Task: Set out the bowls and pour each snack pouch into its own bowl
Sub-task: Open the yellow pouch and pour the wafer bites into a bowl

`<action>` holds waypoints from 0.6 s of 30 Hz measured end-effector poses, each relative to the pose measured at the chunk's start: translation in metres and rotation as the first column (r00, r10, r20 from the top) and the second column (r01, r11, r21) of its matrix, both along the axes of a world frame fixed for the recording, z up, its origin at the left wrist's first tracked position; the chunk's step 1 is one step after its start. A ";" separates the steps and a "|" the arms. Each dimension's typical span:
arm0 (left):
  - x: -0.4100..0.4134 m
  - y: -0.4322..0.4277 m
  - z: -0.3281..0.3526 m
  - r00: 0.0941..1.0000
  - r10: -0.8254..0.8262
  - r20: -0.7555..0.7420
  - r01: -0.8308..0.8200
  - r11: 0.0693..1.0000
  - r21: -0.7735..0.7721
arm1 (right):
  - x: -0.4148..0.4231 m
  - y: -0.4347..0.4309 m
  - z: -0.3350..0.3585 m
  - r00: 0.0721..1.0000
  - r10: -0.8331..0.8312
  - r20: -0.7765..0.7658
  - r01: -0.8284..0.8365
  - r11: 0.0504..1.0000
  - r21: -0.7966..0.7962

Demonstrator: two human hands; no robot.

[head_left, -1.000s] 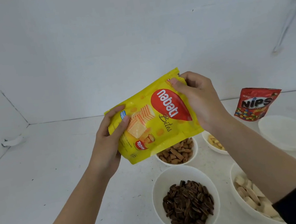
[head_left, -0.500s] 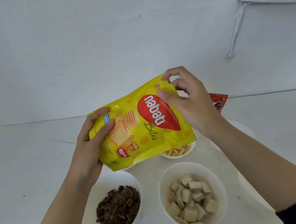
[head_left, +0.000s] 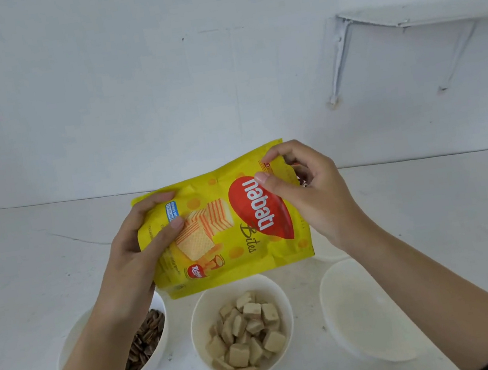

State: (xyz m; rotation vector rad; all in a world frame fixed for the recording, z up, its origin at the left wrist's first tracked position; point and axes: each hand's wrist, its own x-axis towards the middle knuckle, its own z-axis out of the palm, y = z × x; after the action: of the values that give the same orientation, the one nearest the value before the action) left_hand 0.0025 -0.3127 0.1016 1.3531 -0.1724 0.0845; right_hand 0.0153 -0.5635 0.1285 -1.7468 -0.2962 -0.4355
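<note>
I hold a yellow Nabati Bites pouch (head_left: 227, 228) above the bowls, turned on its side. My left hand (head_left: 139, 257) grips its bottom end, thumb across the front. My right hand (head_left: 307, 194) pinches the pouch's top edge between thumb and fingers. Below the pouch a white bowl (head_left: 279, 293) holds several pale wafer cubes. To its left a white bowl (head_left: 162, 349) of dark seeds is partly hidden by my left forearm. On the right stands an empty white bowl (head_left: 351, 317), partly under my right forearm.
A white tabletop (head_left: 29, 280) runs to a white wall behind. A sliver of another bowl's rim (head_left: 331, 258) shows behind the pouch's lower right corner. A white shelf bracket (head_left: 340, 56) hangs on the wall at upper right.
The view has swung right: the seed and wafer bowls slid left and the empty bowl came into sight. My right hand's fingers shifted along the pouch's top edge. The red pouch is now hidden.
</note>
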 end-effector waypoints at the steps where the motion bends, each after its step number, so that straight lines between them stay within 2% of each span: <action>1: -0.001 -0.001 0.001 1.000 0.000 0.008 0.000 1.000 0.012 | -0.002 -0.002 -0.002 1.000 -0.024 0.007 0.024 1.000 -0.006; 5: -0.001 -0.004 0.008 0.999 -0.015 0.037 0.013 0.997 0.070 | -0.011 -0.010 -0.009 0.996 -0.072 -0.049 0.072 0.997 -0.010; 7: -0.002 -0.008 0.011 0.999 -0.039 0.036 0.036 0.996 0.079 | -0.017 -0.015 -0.010 0.994 -0.017 -0.111 0.019 1.000 0.015; 11: -0.008 -0.022 0.014 0.997 -0.078 0.018 0.076 0.993 0.085 | -0.032 -0.029 -0.008 0.968 0.149 -0.203 -0.114 0.978 0.176; 18: -0.032 -0.057 0.011 0.998 -0.059 -0.020 0.061 0.985 0.162 | -0.046 -0.067 -0.020 0.933 0.243 -0.264 -0.183 0.955 0.231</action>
State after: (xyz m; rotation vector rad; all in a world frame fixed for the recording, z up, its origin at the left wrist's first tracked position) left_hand -0.0297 -0.3696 0.1127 1.5098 -0.2105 0.0095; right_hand -0.0303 -0.6303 0.1090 -1.5320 -0.2195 -0.0447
